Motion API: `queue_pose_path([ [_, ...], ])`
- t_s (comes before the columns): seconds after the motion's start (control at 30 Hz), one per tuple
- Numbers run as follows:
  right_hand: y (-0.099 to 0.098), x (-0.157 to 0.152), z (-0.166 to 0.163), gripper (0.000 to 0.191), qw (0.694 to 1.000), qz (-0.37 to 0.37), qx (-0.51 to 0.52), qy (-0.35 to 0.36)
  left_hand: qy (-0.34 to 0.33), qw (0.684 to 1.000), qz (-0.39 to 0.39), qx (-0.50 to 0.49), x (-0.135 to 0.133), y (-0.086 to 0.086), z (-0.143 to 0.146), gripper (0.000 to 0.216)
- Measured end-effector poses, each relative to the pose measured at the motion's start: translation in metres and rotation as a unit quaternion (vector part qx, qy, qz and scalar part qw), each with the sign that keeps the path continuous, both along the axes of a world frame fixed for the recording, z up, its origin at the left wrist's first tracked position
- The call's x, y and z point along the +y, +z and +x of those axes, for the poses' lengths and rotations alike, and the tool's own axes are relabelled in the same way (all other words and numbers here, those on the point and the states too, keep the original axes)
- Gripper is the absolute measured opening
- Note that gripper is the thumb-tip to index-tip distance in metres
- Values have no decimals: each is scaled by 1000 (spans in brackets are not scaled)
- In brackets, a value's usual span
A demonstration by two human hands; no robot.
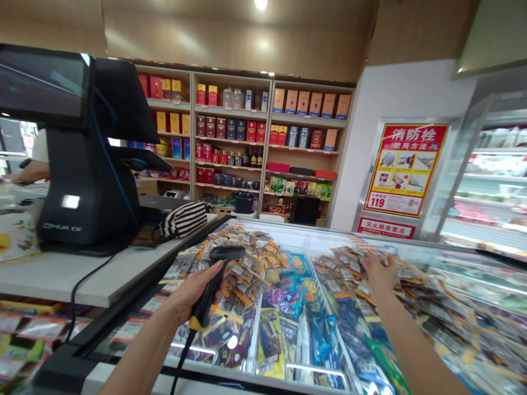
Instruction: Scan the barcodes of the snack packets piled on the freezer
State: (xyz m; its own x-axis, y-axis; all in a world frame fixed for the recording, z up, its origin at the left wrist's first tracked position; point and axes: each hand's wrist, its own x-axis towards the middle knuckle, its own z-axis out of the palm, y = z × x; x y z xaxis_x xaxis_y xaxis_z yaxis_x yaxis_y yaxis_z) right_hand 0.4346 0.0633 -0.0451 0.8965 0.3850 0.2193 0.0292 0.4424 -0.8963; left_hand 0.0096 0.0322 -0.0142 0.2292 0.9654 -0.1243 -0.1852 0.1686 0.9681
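My left hand [206,280] is wrapped round the handle of a black and yellow barcode scanner [214,285], whose cord hangs down toward the front. Behind and beside the scanner lies a heap of small packets [242,263] with orange edges, spread on the glass top of a freezer [304,241]. My right hand [381,271] reaches over a second pile of similar packets [346,269] and touches it. Its fingers look apart and bent down over the pile; the fingertips are blurred, and no packet shows lifted in them.
Left stands a counter [99,274] with a black checkout terminal [86,164] and a striped pouch [185,219]. Bagged frozen goods [288,334] show through the glass. Behind are shelves of boxes [230,129] and a red fire-hydrant sign [405,170]. Another person's arm [35,167] shows far left.
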Motion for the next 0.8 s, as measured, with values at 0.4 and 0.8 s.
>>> queue_pose_path([
  [0.4,-31,24,-224,40,772,-311,-475,286,11,999,19,-39,26,2,9,33],
  [0.8,-28,72,-251,35,794,-378,-416,232,8,999,16,-47,19,-6,5,33],
])
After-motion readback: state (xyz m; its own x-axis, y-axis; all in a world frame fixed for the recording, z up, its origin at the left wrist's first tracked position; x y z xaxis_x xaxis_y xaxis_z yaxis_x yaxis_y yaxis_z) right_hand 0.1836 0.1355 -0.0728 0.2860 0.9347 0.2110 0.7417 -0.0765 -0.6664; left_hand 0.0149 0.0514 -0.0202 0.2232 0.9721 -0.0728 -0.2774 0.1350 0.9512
